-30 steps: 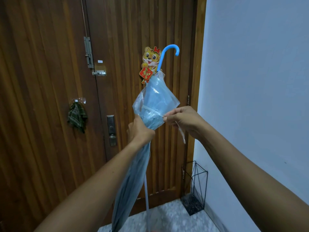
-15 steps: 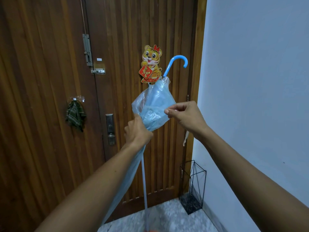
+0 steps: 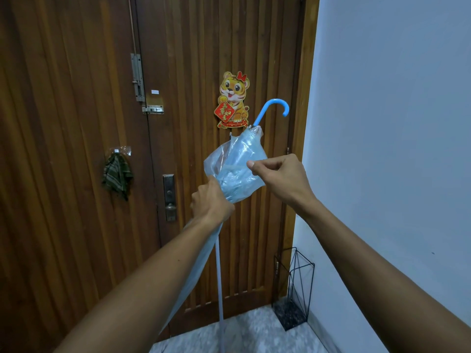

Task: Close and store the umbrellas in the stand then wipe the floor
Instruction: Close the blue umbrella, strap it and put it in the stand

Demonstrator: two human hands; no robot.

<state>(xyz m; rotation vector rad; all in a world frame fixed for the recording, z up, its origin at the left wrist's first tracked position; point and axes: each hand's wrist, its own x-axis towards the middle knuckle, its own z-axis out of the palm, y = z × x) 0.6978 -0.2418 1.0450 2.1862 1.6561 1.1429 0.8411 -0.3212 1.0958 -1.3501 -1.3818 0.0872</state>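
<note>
A folded translucent blue umbrella (image 3: 235,171) with a curved blue handle (image 3: 274,109) is held up in front of the door, handle end upward and leaning right. My left hand (image 3: 210,202) grips the gathered canopy around its middle. My right hand (image 3: 277,178) pinches the loose canopy edge near the top, apart from the left hand. The lower canopy trails down behind my left forearm. A thin pale rod (image 3: 219,281) hangs below toward the floor. The black wire umbrella stand (image 3: 293,289) sits in the floor corner by the wall and holds nothing visible.
A wooden door (image 3: 76,123) with a lock plate (image 3: 169,197) and bolt fills the view ahead. A green checked cloth (image 3: 117,177) hangs on a hook at left. A tiger decoration (image 3: 233,100) hangs on the door. A blue-white wall (image 3: 395,123) runs along the right; speckled floor (image 3: 242,335) lies below.
The umbrella's handle end has tipped lower and to the right. My right hand has shifted right along the canopy edge, while my left hand keeps its grip.
</note>
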